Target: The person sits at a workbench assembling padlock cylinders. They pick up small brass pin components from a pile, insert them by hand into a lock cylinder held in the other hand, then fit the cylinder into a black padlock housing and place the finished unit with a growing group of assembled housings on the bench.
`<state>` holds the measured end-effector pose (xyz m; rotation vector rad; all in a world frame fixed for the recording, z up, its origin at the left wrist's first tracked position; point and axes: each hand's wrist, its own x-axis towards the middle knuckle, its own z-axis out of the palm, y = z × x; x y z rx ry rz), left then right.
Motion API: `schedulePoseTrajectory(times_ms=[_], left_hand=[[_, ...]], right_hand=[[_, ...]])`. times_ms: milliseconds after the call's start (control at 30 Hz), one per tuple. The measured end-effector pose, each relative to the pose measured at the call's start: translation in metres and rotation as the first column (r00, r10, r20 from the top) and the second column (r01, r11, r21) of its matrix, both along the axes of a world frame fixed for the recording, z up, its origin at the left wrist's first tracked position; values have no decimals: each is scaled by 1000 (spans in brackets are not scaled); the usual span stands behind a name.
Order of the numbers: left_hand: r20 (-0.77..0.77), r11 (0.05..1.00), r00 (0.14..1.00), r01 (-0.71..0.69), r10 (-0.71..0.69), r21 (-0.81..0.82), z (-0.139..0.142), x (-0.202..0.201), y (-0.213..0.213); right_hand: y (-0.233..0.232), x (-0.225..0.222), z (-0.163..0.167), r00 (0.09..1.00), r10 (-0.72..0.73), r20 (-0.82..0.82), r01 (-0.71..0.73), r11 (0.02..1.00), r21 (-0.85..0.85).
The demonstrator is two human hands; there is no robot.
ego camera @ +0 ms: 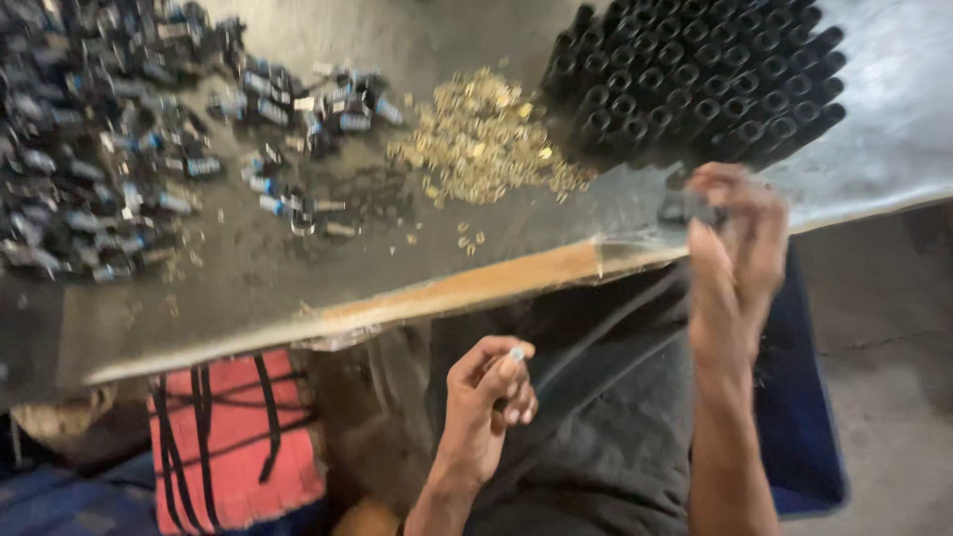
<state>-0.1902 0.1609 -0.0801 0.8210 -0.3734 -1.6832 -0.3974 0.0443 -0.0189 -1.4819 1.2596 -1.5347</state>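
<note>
My right hand (pixel 737 260) is raised at the table's near edge, fingers pinched on a small black part (pixel 687 206). Just beyond it stands a block of upright black tubes (pixel 695 79) packed together. My left hand (pixel 488 402) is below the table over my lap, loosely curled, with a small pale piece (pixel 516 353) at its fingertips. A pile of small brass pieces (pixel 481 139) lies in the middle of the table. The frame is blurred.
A heap of dark and blue-grey small parts (pixel 109 139) covers the left of the grey worktable (pixel 417 298), whose near edge is worn wood. A red cloth with black straps (pixel 233 437) sits below left. A blue surface (pixel 809 417) lies at right on the concrete floor.
</note>
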Motion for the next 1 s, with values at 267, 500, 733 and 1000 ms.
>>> schedulePoseTrajectory(times_ms=[267,500,733,1000], left_hand=[[-265,964,947,223,-180,145,17,-3,3],[-390,935,854,349,-343,-58,14,-4,31],[-130,892,883,439,-451,-110,22,-4,38],[509,905,817,397,-272,-155,44,-9,33]], right_hand=[[96,24,-47,703,349,619,-442,897,-4],[130,22,-68,484,206,850,-424,905,21],[135,18,-68,555,149,819,-365,928,79],[134,20,-65,729,118,675,-301,940,160]])
